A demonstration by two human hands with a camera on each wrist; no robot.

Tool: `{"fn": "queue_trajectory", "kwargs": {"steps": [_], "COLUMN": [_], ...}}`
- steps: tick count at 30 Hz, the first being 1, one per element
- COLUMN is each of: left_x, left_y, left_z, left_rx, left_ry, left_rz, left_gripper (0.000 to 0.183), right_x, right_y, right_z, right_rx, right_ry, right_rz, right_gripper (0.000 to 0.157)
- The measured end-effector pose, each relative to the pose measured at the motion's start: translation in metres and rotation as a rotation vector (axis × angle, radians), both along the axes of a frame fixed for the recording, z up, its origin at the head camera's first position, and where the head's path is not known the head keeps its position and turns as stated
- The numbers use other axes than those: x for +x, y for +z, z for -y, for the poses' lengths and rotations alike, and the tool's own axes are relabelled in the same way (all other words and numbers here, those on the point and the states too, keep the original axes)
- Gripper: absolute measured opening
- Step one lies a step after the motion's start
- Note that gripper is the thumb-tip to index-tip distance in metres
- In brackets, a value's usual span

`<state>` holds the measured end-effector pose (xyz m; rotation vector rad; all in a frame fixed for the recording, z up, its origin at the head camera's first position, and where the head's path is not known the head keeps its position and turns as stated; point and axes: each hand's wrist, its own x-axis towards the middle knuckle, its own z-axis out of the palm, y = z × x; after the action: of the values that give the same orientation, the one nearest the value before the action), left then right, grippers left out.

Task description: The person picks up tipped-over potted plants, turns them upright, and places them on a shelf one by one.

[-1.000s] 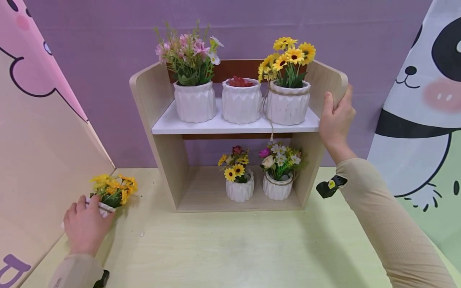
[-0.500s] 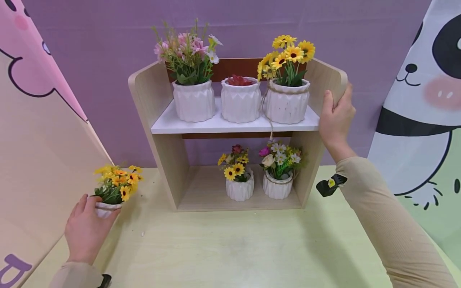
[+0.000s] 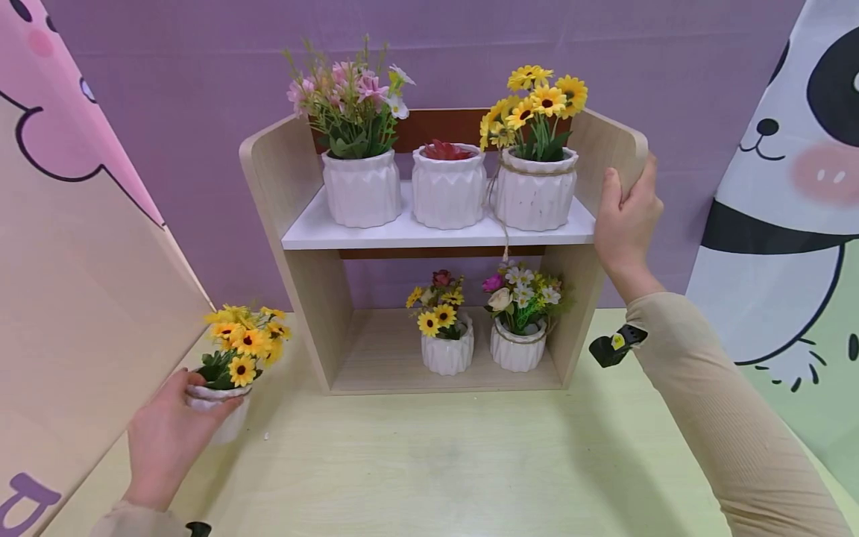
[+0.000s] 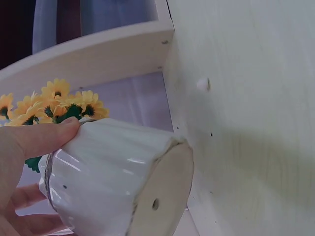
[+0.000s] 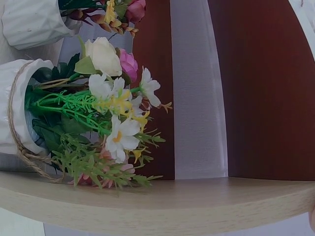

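At the left of the head view, my left hand (image 3: pixel 176 436) grips the rim of a white flower pot (image 3: pixel 231 421) with yellow daisies (image 3: pixel 250 343). The left wrist view shows this pot (image 4: pixel 106 172) tilted, its underside with a small hole facing the camera and my thumb near the rim. My right hand (image 3: pixel 628 222) holds the right side panel of a two-tier wooden shelf (image 3: pixel 288 168), thumb on the near side. Only a sliver of that hand enters the right wrist view, at the right edge.
The white upper board (image 3: pixel 436 239) carries a pink flower pot (image 3: pixel 362 186), a red succulent pot (image 3: pixel 448 190) and a yellow daisy pot (image 3: pixel 537 190). Below stand two smaller pots, one with yellow flowers (image 3: pixel 447 354) and one with mixed flowers (image 3: pixel 517 349). A white crumb (image 4: pixel 203 84) lies on the table.
My left hand has lifted the daisy pot from beside the left wall, turned it more upright and moved it to the right. The right hand and the shelf stay in place.
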<state>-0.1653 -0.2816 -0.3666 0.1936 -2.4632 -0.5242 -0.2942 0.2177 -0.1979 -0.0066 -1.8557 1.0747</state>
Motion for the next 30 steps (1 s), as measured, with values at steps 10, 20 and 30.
{"fn": "queue_trajectory", "kwargs": {"steps": [10,20,30], "left_x": [0.013,0.023,0.033], "left_y": [0.003,0.003,0.009], "left_z": [-0.010,-0.023,-0.046], "left_rx": [0.042,0.086,0.092], "left_ry": [-0.036,-0.050,-0.162], "left_rz": [0.108,0.120,0.119], "left_gripper": [0.048,0.047,0.041], "right_x": [0.000,0.000,0.000], "right_y": [0.000,0.000,0.000], "right_z": [-0.001,-0.001,-0.001], "right_rx": [-0.002,0.001,0.002], "right_ry": [-0.009,-0.005,0.004], "right_rz": [-0.012,0.000,0.006], "right_gripper": [0.038,0.040,0.040]}}
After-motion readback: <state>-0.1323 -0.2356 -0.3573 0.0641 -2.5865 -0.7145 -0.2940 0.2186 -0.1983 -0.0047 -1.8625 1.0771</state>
